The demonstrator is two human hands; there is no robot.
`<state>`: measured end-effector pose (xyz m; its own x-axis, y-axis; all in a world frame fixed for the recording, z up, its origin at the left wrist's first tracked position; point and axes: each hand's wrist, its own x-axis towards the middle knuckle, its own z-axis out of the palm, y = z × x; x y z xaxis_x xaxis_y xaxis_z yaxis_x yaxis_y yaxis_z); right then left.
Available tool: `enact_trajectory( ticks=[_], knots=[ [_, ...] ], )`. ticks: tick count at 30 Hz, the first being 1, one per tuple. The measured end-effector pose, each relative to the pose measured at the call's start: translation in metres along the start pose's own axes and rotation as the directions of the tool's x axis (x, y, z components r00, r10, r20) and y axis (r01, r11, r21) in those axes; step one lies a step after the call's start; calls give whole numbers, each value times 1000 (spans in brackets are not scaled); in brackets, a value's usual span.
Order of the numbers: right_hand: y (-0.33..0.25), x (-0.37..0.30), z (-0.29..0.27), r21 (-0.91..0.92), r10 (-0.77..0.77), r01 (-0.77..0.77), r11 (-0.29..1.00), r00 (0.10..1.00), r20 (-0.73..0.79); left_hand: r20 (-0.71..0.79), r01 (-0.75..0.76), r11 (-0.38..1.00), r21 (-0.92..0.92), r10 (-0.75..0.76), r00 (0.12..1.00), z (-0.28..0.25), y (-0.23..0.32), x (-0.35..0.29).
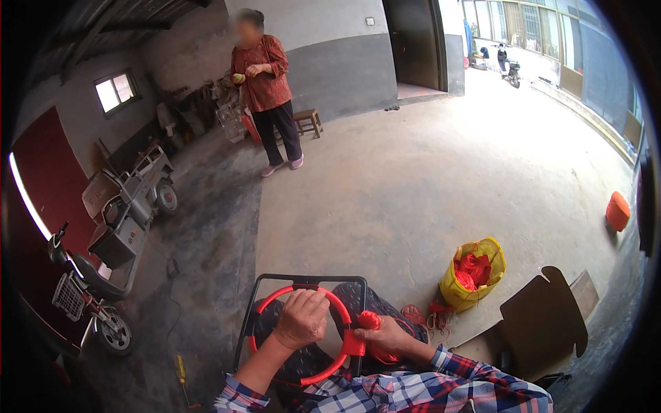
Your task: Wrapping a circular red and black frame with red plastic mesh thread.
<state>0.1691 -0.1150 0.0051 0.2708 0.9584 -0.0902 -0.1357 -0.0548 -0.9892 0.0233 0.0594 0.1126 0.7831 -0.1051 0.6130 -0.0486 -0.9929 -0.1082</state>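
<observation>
Across my lap lies a black square metal frame (272, 277) with a round ring (342, 308) inside it, largely covered in red wrapping. My left hand (303, 318) is curled over the ring's upper part, fingers bent round it. At the ring's right side, my right hand (385, 337) is closed round a bundle of red cord (369, 319), its thumb toward the frame. Flat red wrapping (354, 343) covers the ring where it meets the frame's right bar. My left fingertips are partly hidden.
To my right stand a yellow bucket (456, 292) of red material and an open cardboard box (544, 313). A yellow-handled screwdriver (180, 369) lies at left. Beyond are an electric bike (103, 323), a cargo tricycle (131, 220), a standing person (265, 76) and a wooden stool (308, 121).
</observation>
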Motion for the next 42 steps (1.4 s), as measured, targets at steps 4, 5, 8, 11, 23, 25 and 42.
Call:
enact_trajectory(
  ticks=[4, 5, 8, 11, 23, 25, 42],
  knots=[
    [-10, -3, 1, -5, -13, 13, 1000, 1000, -28, -11, 2, 1000, -3, -2, 1000, 0, 1, 2],
    [-13, -4, 2, -6, -16, 16, 1000, 999, -28, -20, 4, 1000, -11, -4, 1000, 0, 1, 2],
    [-18, -7, 3, 1, 8, -8, 1000, 999, -41, -4, 12, 1000, -12, -12, 1000, 0, 1, 1],
    [-17, -6, 1, -61, -12, 10, 998, 1000, -24, 26, 24, 999, -23, -23, 999, 1, 1, -3],
    [-15, -5, 2, 35, -20, 20, 999, 1000, -8, 55, 40, 998, -46, -37, 998, 9, 3, -8],
    [-6, -2, 2, 77, -10, 11, 997, 1000, -21, 72, 47, 998, -40, -44, 996, 9, 4, -8],
    [-12, -5, 3, 54, 10, -9, 999, 1000, -10, 116, 86, 993, -76, -77, 990, 18, 10, -14]
  ],
)
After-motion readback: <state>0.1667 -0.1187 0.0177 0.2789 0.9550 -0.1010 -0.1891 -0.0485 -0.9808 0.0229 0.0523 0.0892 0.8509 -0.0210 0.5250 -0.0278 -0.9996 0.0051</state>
